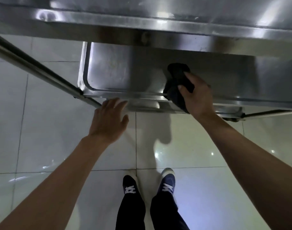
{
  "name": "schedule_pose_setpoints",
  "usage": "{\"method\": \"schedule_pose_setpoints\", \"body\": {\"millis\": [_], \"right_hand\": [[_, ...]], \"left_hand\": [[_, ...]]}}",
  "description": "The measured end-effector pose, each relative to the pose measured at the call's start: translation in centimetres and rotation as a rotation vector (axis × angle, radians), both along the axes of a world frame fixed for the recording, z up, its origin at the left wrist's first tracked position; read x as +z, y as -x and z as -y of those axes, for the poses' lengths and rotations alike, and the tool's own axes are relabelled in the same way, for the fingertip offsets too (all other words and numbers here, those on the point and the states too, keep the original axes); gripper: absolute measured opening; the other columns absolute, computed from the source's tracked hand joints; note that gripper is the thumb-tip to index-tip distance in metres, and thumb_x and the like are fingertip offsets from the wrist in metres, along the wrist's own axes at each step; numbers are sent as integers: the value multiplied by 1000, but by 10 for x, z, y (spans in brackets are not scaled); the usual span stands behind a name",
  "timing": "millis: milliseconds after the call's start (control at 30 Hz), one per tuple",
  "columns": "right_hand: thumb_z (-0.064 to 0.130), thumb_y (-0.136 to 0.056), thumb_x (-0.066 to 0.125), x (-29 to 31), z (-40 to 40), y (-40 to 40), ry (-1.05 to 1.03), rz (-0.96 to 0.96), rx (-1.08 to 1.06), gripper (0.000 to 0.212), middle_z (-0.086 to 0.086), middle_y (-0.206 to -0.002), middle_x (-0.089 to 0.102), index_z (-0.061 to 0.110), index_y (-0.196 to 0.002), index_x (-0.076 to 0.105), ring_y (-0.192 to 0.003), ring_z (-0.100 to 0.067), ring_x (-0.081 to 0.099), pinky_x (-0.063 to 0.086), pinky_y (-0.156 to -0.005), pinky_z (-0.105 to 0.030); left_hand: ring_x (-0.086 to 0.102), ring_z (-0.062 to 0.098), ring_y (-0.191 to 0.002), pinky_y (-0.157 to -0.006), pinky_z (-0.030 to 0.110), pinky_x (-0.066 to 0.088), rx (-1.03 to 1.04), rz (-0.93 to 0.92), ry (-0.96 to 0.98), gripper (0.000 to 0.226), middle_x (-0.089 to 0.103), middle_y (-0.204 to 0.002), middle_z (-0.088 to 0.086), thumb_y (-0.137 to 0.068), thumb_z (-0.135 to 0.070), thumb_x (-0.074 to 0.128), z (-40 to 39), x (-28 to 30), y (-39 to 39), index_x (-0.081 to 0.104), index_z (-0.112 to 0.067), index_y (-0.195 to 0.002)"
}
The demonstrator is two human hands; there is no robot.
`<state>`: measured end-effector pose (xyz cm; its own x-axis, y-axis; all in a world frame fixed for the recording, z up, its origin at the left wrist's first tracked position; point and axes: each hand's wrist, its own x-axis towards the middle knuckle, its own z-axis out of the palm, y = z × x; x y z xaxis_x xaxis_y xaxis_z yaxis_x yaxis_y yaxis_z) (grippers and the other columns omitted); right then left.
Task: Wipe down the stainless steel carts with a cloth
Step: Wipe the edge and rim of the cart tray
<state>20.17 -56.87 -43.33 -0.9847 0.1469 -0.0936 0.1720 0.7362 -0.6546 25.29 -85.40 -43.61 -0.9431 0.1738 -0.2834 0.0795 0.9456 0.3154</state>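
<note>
**Wiping the cart's lower shelf**

The cart point(158, 29) stands ahead of you, its lower shelf point(125, 70) under your right fingers. Your left hand point(108, 120) hovers spread and holding nothing, fingertips at the shelf's near rim. Your right hand point(195, 98) grips the dark cloth point(176, 83), which lies bunched on the shelf and trails over the near rim. Flatten the cloth, press evenly, and sweep in overlapping passes toward the left corner, steadying the rim.

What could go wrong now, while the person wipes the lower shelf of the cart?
The dark cloth hangs over the lower shelf's front rim, so it may snag there. The right hand grips it under the upper shelf; the arm might bump that edge. The left hand only touches the rim, so the cart may roll.
</note>
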Motion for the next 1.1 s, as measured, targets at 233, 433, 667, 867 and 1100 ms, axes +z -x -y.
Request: {"method": "schedule_pose_setpoints", "body": {"millis": [233, 433, 667, 867, 1100], "right_hand": [[29, -104, 44, -37, 16, 21, -357, 63, 176, 45, -8, -162, 27, 26, -150, 44, -151, -22, 21, 13, -121, -45], [28, -108, 34, -52, 11, 26, -362, 69, 308, 46, -6, -167, 7, 29, -154, 32, -154, -21, 1, -3, -121, -48], [30, -108, 32, -67, 8, 37, -362, 21, 304, 46, -1, -167, 4, 34, -154, 31, -154, -19, -1, -2, -121, -49], [31, -107, 30, -71, 8, 46, -334, -13, 304, 47, -1, -167, 5, 35, -154, 31, -154, -17, -2, -4, -121, -50], [27, -107, 28, -62, -6, 53, -394, 2, 356, 50, -3, -167, 9, 32, -157, 23, -154, -21, 2, 0, -121, -50]], "left_hand": [[36, 28, -141, -103, 50, 41, 89, -186, 61, 53, 47, -144, 3, -87, -26, 61, 19, -29, 19, 55, -28, -139], [40, 31, -138, -104, 54, 42, 165, -330, 25, 46, 51, -140, 8, -88, -16, 64, 22, -49, 18, 63, -27, -133], [34, 33, -144, -106, 55, 38, 181, -533, -8, 44, 48, -146, 10, -92, -25, 55, 19, -93, 14, 60, -27, -136], [44, 33, -135, -103, 56, 39, 130, -694, 18, 40, 57, -137, 6, -94, -33, 49, 29, -103, 24, 63, -29, -131], [53, 37, -122, -89, 60, 47, 199, -672, 64, 38, 61, -125, 9, -84, -26, 74, 39, -86, 33, 68, -30, -122]]}}
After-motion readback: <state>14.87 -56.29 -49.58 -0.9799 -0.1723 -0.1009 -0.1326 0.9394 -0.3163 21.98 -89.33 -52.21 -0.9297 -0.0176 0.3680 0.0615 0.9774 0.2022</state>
